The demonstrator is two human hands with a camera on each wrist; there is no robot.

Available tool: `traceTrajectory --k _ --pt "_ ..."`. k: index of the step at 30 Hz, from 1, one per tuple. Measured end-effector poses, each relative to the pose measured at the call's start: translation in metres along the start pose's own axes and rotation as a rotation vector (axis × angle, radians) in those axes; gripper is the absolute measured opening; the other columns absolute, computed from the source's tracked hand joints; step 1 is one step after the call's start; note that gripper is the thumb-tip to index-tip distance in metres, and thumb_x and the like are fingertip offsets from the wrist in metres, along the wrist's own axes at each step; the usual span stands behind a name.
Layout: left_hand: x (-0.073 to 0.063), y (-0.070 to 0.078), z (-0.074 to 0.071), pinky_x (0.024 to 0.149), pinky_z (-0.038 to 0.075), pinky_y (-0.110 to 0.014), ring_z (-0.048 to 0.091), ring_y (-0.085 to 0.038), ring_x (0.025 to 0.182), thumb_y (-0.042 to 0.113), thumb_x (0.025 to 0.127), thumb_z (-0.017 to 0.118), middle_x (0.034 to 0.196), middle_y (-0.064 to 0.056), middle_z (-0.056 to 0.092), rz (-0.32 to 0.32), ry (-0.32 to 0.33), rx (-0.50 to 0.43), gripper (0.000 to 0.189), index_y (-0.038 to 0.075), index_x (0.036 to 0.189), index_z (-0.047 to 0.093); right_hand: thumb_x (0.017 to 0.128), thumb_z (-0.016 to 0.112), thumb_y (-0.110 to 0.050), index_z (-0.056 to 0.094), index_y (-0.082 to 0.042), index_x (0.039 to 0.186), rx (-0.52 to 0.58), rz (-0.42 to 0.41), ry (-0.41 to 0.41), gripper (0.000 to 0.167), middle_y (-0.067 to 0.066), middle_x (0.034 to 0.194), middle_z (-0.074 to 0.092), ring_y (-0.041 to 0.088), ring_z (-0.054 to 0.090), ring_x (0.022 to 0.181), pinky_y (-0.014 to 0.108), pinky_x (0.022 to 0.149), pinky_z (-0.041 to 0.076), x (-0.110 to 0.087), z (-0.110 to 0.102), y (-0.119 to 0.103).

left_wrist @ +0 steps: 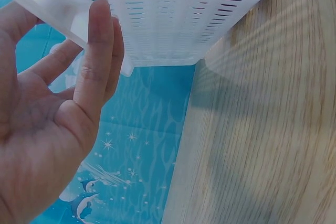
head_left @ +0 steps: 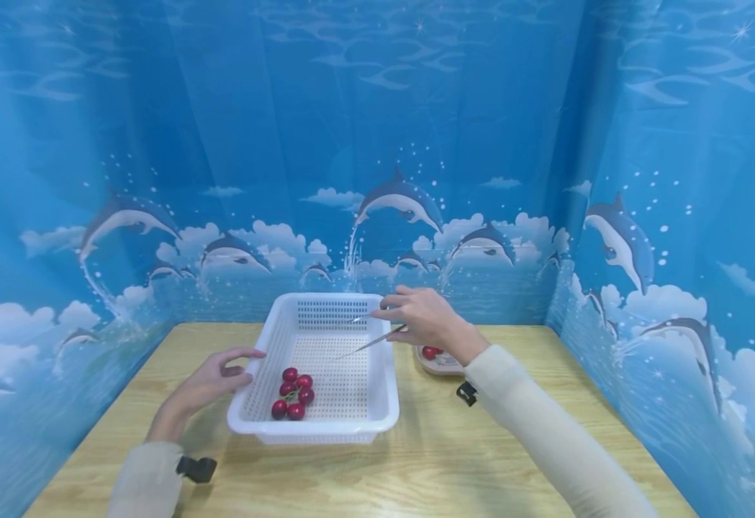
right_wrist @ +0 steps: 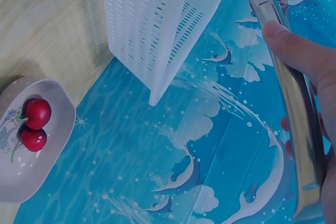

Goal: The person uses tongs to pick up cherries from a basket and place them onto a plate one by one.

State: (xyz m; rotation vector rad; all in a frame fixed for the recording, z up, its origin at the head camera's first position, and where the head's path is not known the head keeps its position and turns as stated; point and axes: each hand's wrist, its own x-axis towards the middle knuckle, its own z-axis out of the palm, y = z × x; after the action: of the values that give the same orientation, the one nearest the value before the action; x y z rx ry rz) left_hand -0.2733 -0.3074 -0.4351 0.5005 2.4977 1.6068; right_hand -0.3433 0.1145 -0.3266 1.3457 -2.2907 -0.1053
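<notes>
A white perforated plastic basket stands on the table, with several red cherries grouped at its near left. My left hand grips the basket's left rim; in the left wrist view its fingers lie against the outer side under the rim. Metal tongs are held in my right hand over the basket's right side. Their arms are spread, and the tips hang above the basket floor with nothing between them. In the right wrist view, my thumb presses on the tongs' upper arm.
A small pale dish sits right of the basket, partly hidden by my right forearm in the head view. Two stemmed cherries lie in it. The wooden table ends at a blue dolphin-printed curtain behind and beside it.
</notes>
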Motion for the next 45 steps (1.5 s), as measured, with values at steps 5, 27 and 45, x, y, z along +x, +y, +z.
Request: traceTrajectory --k 5,27,45 --pt "0.000 0.002 0.001 0.091 0.064 -0.045 0.071 -0.041 0.114 0.012 0.100 0.064 0.145 -0.041 0.049 0.009 -0.008 -0.023 0.054 -0.007 0.147 0.046 0.085 0.083 -0.042 0.072 -0.028 0.130 -0.019 -0.004 -0.015 0.048 -0.002 0.125 0.075 0.016 0.068 0.104 0.023 0.072 0.059 0.003 0.000 -0.003" --pt "0.001 0.001 0.001 0.093 0.064 -0.047 0.068 -0.043 0.118 0.016 0.099 0.065 0.148 -0.040 0.045 -0.027 0.015 0.007 0.053 -0.001 0.147 0.049 0.084 0.083 -0.041 0.073 -0.030 0.128 -0.051 -0.054 -0.067 0.047 -0.007 0.121 0.076 0.011 0.064 0.096 0.017 0.066 0.052 0.031 0.006 -0.020" --pt "0.000 0.001 0.001 0.093 0.064 -0.047 0.067 -0.045 0.120 0.015 0.099 0.065 0.150 -0.041 0.043 -0.013 0.015 0.005 0.053 -0.002 0.147 0.049 0.086 0.082 -0.041 0.070 -0.035 0.130 -0.143 -0.090 -0.209 0.046 -0.011 0.120 0.073 0.009 0.062 0.102 0.017 0.072 0.053 0.068 0.017 -0.039"
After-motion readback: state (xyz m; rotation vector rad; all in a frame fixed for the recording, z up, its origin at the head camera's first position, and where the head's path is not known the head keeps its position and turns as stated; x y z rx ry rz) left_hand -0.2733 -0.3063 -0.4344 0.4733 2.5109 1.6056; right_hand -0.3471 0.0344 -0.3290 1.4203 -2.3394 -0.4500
